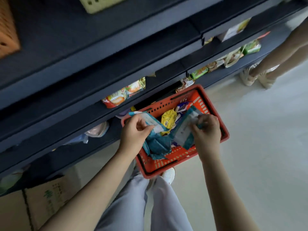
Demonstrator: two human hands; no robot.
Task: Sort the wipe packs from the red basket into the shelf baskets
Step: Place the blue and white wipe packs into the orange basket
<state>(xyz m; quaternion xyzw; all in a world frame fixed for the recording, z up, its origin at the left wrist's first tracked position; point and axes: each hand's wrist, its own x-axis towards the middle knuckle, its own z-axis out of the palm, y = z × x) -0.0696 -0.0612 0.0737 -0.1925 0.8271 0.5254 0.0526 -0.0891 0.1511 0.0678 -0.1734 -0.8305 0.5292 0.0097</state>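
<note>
Fingers [144,127] of left hand [133,132] curled, thumb and fingertips pinching a white-teal pack [150,120] above the basket's left corner. Right hand [208,130] likewise: fingers bent, gripping the top edge of a second pack [182,132], which stands tilted inside the basket. Dark teal pack [158,145] sits just under the left hand, touching the first one; can't tell whether the hand holds it too. Red basket [180,152] sits on the pale floor [250,147], its near rim over a white shoe [169,175]. More packs lie loose in it between the hands: a yellow pack [168,119] and, behind that, a blue-white pack [182,106]. Cardboard box [46,197] stands at lower left against the shelf. Dark blue shelf [83,77] runs just beyond the basket, with a snack bag [123,95] on it and green packs [251,47] further right. Orange basket [8,30] and pale basket [100,4] sit higher up. Another person's legs [275,60] stand at far right.
</note>
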